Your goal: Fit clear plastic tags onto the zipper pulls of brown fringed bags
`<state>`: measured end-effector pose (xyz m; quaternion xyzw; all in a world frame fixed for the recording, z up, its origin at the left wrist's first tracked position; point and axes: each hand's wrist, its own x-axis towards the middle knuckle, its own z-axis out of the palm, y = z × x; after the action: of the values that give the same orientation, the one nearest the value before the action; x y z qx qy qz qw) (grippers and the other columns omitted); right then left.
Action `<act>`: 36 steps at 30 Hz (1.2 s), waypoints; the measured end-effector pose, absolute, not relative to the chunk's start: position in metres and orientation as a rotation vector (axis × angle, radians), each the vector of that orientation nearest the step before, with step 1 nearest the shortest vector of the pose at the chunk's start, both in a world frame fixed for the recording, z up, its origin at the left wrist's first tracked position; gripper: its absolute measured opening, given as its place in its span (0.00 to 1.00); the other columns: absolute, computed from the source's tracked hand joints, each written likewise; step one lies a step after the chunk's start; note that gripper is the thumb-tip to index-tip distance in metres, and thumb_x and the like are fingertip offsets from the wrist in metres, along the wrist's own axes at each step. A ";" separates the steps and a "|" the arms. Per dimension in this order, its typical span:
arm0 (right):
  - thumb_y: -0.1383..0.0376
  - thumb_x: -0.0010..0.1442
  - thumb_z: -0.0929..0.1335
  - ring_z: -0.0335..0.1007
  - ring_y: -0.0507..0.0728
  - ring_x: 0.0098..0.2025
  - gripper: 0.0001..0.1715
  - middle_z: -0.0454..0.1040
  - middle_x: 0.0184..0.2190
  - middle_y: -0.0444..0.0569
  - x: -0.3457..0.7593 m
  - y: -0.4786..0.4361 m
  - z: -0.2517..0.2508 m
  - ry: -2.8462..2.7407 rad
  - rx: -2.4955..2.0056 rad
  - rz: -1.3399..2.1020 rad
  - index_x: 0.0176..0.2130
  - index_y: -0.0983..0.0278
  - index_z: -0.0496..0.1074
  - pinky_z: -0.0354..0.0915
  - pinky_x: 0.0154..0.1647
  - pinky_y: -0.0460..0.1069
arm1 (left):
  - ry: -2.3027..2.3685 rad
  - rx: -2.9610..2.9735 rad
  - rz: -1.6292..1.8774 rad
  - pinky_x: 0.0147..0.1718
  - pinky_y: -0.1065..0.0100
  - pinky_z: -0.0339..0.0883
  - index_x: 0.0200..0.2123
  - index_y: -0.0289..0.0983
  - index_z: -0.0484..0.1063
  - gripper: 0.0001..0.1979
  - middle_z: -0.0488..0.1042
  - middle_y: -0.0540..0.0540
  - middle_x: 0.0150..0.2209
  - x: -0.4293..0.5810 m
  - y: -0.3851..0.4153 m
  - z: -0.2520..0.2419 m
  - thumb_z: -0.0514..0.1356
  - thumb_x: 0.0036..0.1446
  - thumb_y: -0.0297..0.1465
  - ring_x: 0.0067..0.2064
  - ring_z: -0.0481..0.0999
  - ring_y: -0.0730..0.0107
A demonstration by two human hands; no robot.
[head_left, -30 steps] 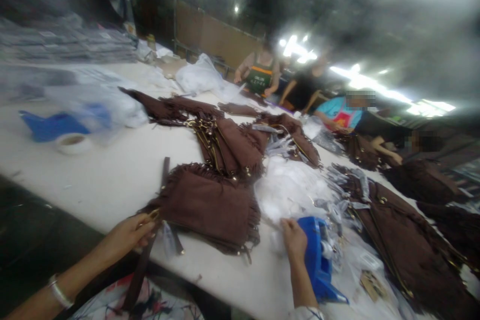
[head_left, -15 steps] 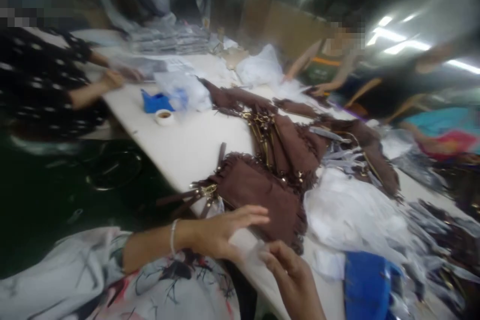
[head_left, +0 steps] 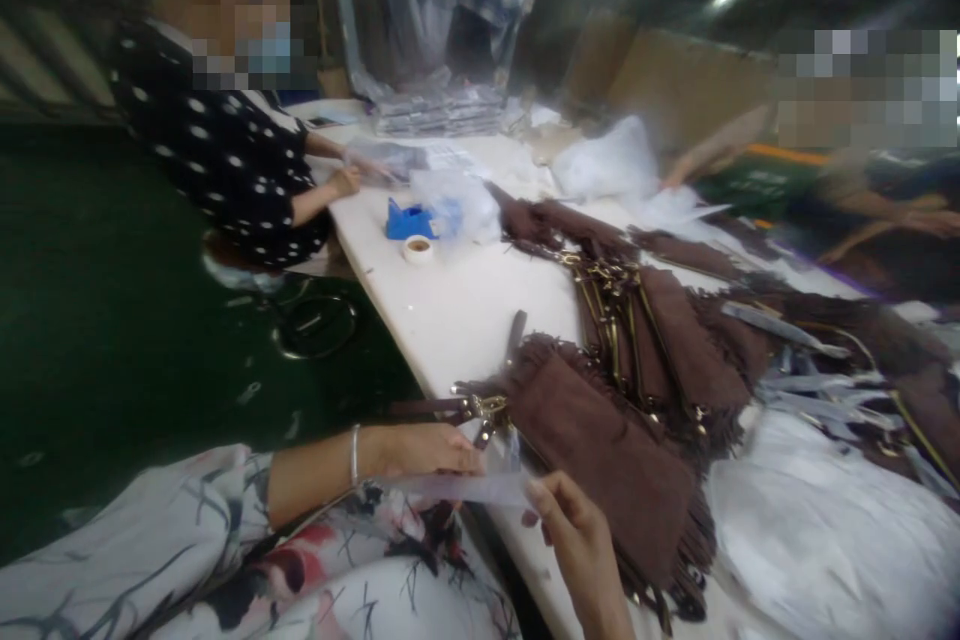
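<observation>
A brown fringed suede bag [head_left: 600, 440] lies at the near edge of the white table [head_left: 457, 305], its straps and gold buckle [head_left: 484, 410] hanging over the edge. My left hand [head_left: 420, 450] pinches one end of a clear strip of tape or plastic [head_left: 465, 488] just below the buckle. My right hand [head_left: 574, 535] pinches the other end, so the strip is stretched between both hands. More brown fringed bags [head_left: 660, 330] with gold hardware lie stacked behind.
A person in a black dotted top [head_left: 225, 160] works at the table's far left end. A blue tape dispenser [head_left: 409, 220] and a tape roll [head_left: 418, 248] sit near them. White plastic bags [head_left: 810, 530] pile up at the right. Other people's arms [head_left: 870, 210] reach in far right.
My view has swung left, bringing the person in the dotted top into sight. My left hand has closed from flat and spread to a pinch, and both hands now stretch a clear strip.
</observation>
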<state>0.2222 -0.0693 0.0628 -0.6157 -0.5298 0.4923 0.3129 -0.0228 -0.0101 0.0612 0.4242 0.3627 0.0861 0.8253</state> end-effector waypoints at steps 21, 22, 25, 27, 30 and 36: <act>0.46 0.58 0.66 0.63 0.56 0.23 0.23 0.66 0.18 0.42 0.132 -0.070 0.029 -1.304 -1.602 1.529 0.23 0.59 0.65 0.58 0.24 0.49 | 1.160 1.502 0.294 0.26 0.73 0.56 0.24 0.36 0.69 0.18 0.69 0.53 0.24 -0.099 -0.032 0.042 0.54 0.60 0.41 0.27 0.65 0.73; 0.46 0.58 0.65 0.63 0.56 0.23 0.23 0.66 0.18 0.42 0.128 -0.069 0.030 -1.348 -1.610 1.500 0.23 0.59 0.64 0.58 0.25 0.49 | 1.140 1.386 0.292 0.26 0.73 0.57 0.25 0.36 0.69 0.18 0.70 0.53 0.24 -0.104 -0.034 0.038 0.56 0.59 0.44 0.27 0.66 0.73; 0.46 0.60 0.64 0.64 0.54 0.24 0.25 0.66 0.18 0.41 0.124 -0.066 0.028 -1.457 -1.648 1.390 0.22 0.59 0.63 0.59 0.26 0.48 | 1.071 1.087 0.243 0.26 0.73 0.60 0.29 0.35 0.72 0.19 0.74 0.51 0.26 -0.120 -0.038 0.028 0.66 0.46 0.46 0.28 0.70 0.70; 0.46 0.60 0.64 0.64 0.54 0.24 0.24 0.66 0.18 0.40 0.123 -0.066 0.024 -1.498 -1.662 1.336 0.23 0.59 0.63 0.59 0.27 0.47 | 1.091 1.020 0.210 0.25 0.73 0.61 0.28 0.35 0.73 0.19 0.75 0.50 0.26 -0.130 -0.040 0.023 0.71 0.39 0.43 0.28 0.71 0.69; 0.48 0.62 0.63 0.66 0.54 0.26 0.21 0.69 0.21 0.40 0.120 -0.067 0.015 -1.508 -1.642 1.360 0.26 0.60 0.66 0.59 0.28 0.47 | 1.188 1.050 0.234 0.25 0.73 0.61 0.25 0.35 0.73 0.17 0.76 0.49 0.25 -0.142 -0.040 0.018 0.70 0.39 0.41 0.27 0.71 0.69; 0.47 0.62 0.62 0.69 0.56 0.27 0.22 0.72 0.22 0.41 0.104 -0.068 0.010 -1.472 -1.677 1.421 0.29 0.60 0.68 0.60 0.30 0.47 | 1.233 1.104 0.268 0.24 0.73 0.59 0.24 0.35 0.73 0.18 0.74 0.50 0.23 -0.157 -0.044 0.009 0.67 0.46 0.45 0.26 0.70 0.71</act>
<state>0.1037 -0.0677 0.0098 -0.6146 -0.5394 0.5207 0.2455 -0.1573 -0.0444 0.0085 0.4898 0.5466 0.1187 0.6687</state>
